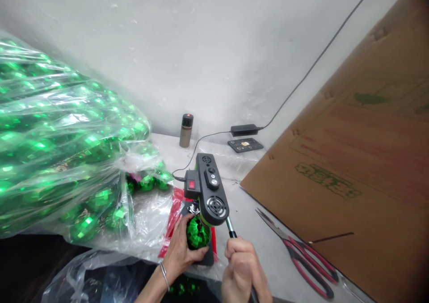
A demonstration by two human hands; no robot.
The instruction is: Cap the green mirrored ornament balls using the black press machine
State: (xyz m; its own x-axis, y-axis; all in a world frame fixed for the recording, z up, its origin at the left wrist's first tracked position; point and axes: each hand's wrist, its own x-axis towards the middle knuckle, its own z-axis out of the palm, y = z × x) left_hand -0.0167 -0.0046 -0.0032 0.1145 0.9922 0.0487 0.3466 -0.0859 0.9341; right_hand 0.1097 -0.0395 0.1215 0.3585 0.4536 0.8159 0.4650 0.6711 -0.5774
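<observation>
My left hand (181,249) is closed around a small green faceted ball (197,233), holding it under the head of a black and green bench machine (209,191). My right hand (243,269) is wrapped in a fist round the machine's metal lever handle (230,228), just right of the ball. The machine has a red switch and a grille on top, and it stands on a dark base over a red sheet (170,231).
A big clear plastic bag of green balls (60,151) fills the left. Red-handled scissors (301,258) lie to the right beside a leaning cardboard sheet (351,160). At the back stand a brown cylinder (186,131), a power adapter (244,128) and a black flat device (245,145).
</observation>
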